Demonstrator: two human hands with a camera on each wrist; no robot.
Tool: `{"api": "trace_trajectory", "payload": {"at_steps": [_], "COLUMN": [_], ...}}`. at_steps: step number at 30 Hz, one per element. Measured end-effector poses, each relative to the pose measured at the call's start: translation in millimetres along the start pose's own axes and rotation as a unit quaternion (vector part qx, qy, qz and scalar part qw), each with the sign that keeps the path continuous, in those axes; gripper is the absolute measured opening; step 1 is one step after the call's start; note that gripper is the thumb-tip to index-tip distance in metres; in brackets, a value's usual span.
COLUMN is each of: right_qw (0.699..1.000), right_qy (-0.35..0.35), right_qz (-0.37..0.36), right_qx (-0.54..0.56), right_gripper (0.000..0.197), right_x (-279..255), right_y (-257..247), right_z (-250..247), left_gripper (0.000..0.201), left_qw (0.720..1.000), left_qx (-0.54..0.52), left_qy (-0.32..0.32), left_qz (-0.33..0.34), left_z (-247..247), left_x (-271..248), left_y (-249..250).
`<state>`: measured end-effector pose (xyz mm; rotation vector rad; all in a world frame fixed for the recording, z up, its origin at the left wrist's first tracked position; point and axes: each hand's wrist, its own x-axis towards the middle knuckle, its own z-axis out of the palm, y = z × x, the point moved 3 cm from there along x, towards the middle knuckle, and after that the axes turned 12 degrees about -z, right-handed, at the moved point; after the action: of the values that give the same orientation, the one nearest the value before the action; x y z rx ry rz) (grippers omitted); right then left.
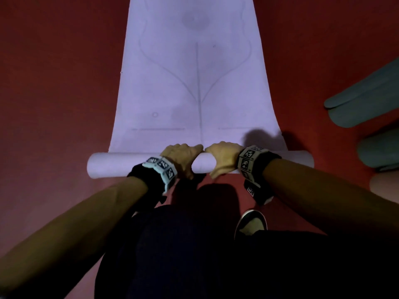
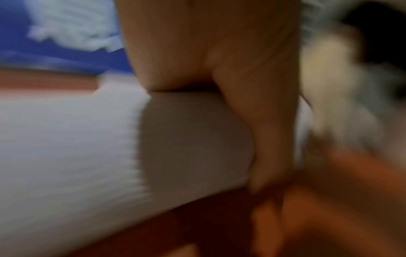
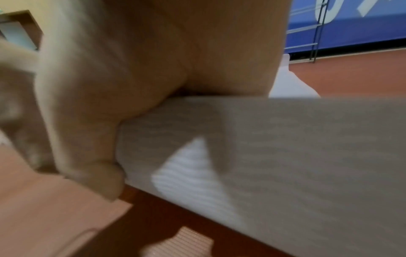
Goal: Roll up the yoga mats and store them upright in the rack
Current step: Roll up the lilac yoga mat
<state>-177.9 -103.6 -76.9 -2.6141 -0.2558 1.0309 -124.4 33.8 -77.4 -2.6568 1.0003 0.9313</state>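
A lavender yoga mat lies on the red floor, running away from me. Its near end is wound into a roll that lies crosswise in front of my knees. Both hands sit side by side on the middle of that roll. My left hand curls over the top with its thumb on the near side. My right hand grips the same way, touching the left one. The left wrist view shows the left hand on the roll. The right wrist view shows the right hand on the roll.
Grey-green mats lie on the floor to the right, with a pale one below them. My shoe stands behind the roll. A thin metal frame stands against a blue wall far off.
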Motion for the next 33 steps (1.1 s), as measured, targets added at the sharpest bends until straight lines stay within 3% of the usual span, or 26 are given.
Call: {"api": "trace_trajectory", "payload": {"at_steps": [4,7,9,11,13,15,18,22,23,27,30,33], "right_qw": [0.998,0.997,0.998,0.998,0.999,0.999,0.999,0.996,0.996,0.999,1.000,0.997], "right_qy": [0.056,0.067,0.063,0.048,0.015,-0.006,0.042,0.079,0.082,0.034,0.000,0.068], "right_qz": [0.003,0.008,0.023,0.029,0.022,0.017,0.011,0.008,0.011,0.026,0.020,0.023], "right_qx": [-0.014,-0.025,-0.020,0.004,0.027,0.028,-0.014,-0.046,-0.042,-0.021,-0.020,-0.032], "right_gripper": [0.071,0.070,0.068,0.065,0.060,0.061,0.074,0.075,0.074,0.074,0.075,0.084], "right_x": [0.6,2.8,4.2,5.8,8.6,9.1,4.2,0.4,1.2,3.2,5.0,-3.9], "right_y": [-5.1,-11.0,-10.5,-8.1,-5.4,-4.3,-7.0,-12.6,-11.9,-7.1,-7.3,-9.2], "right_z": [-0.2,4.1,0.8,-5.4,-12.7,-17.2,-19.3,-7.8,-8.3,-18.4,-18.3,-12.3], "left_gripper": [0.073,0.065,0.071,0.080,0.076,0.070,0.062,0.078,0.079,0.083,0.078,0.071], "left_qw": [0.985,0.975,0.986,0.999,1.000,0.998,0.993,0.982,0.984,1.000,1.000,0.997], "left_qx": [-0.055,-0.083,-0.044,0.003,0.002,-0.016,-0.044,-0.081,-0.073,-0.009,-0.014,-0.025], "left_qy": [-0.163,-0.208,-0.161,-0.053,-0.018,-0.056,-0.106,-0.171,-0.161,-0.003,-0.004,-0.070], "left_qz": [-0.029,0.015,-0.002,-0.002,0.003,-0.010,-0.020,0.014,0.001,0.006,-0.007,-0.037], "left_z": [-6.0,-3.6,-11.3,-13.3,-14.3,-18.7,-21.9,-11.5,-13.6,-17.9,-18.1,-24.4], "left_x": [26.0,36.9,26.0,17.4,14.3,19.8,27.1,37.7,34.8,18.0,14.4,17.4], "left_y": [-6.9,-13.7,-12.0,-8.6,-3.4,-2.5,-10.5,-12.1,-8.7,-1.3,1.7,-3.9]}}
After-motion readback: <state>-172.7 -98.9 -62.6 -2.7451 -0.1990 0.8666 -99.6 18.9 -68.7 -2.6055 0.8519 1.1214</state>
